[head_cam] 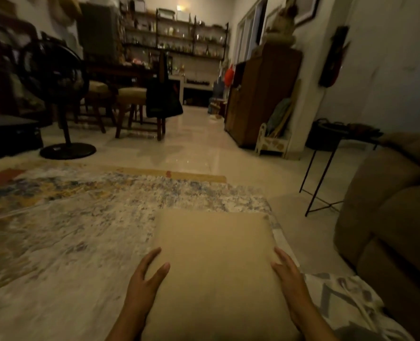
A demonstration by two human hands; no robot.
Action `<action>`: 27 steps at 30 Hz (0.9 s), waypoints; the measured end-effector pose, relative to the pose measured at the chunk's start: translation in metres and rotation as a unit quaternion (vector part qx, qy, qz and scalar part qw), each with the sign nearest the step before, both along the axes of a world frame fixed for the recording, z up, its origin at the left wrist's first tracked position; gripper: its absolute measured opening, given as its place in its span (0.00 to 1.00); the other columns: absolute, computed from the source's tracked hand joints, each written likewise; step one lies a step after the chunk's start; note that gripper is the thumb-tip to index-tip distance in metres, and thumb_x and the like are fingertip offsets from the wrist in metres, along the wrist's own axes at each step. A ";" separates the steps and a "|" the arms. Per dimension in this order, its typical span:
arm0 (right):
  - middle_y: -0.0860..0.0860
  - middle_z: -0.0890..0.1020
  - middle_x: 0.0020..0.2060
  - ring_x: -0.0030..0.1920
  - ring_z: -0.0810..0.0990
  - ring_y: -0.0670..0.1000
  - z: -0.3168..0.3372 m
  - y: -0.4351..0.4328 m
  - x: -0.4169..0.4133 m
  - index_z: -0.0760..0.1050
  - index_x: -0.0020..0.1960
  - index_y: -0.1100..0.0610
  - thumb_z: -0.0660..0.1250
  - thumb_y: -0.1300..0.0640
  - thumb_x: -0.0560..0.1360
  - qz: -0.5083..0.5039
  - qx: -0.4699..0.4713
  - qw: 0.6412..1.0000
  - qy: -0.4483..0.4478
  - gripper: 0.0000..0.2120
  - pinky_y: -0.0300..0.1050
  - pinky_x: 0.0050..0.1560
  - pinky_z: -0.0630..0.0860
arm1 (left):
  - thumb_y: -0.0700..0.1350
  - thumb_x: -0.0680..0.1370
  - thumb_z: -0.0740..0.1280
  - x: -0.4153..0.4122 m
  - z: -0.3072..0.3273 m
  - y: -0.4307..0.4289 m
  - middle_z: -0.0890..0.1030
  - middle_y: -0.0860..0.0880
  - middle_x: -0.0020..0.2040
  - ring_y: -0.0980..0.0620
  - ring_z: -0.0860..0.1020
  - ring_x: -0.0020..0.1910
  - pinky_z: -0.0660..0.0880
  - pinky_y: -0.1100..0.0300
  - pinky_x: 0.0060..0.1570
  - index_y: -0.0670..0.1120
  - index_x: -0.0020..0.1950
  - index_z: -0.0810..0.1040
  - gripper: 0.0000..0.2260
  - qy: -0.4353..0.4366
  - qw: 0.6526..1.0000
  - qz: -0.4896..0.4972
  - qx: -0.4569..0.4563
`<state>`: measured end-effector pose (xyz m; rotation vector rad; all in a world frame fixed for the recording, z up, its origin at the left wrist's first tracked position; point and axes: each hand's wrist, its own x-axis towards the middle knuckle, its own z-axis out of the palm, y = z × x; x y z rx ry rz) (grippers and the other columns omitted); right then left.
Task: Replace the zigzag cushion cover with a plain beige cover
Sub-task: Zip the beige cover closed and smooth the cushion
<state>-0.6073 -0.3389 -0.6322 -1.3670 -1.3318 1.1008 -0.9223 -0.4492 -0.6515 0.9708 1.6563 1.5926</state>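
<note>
A cushion in a plain beige cover (214, 262) lies in front of me over the patterned rug. My left hand (146, 279) presses against its left edge with straight, spread fingers. My right hand (289, 279) lies flat along its right edge, fingers straight. The zigzag cover (346, 301), white with grey lines, lies crumpled at the lower right, beside the cushion and apart from both hands.
A brown sofa (388, 230) fills the right side. A thin black metal side table (327, 173) stands beyond it. A standing fan (61, 99) and wooden stools (135, 107) are at the left back, a wooden cabinet (260, 94) at the right. The patterned rug (68, 230) covers the near floor.
</note>
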 end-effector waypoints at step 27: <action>0.44 0.75 0.60 0.54 0.75 0.35 0.278 -0.157 0.305 0.75 0.66 0.52 0.67 0.53 0.69 -0.153 0.368 0.916 -0.052 0.24 0.28 0.52 0.71 | 0.49 0.72 0.74 0.290 0.281 0.028 0.65 0.55 0.65 0.45 0.70 0.64 0.72 0.41 0.64 0.66 0.68 0.70 0.28 0.122 0.911 -0.358 0.166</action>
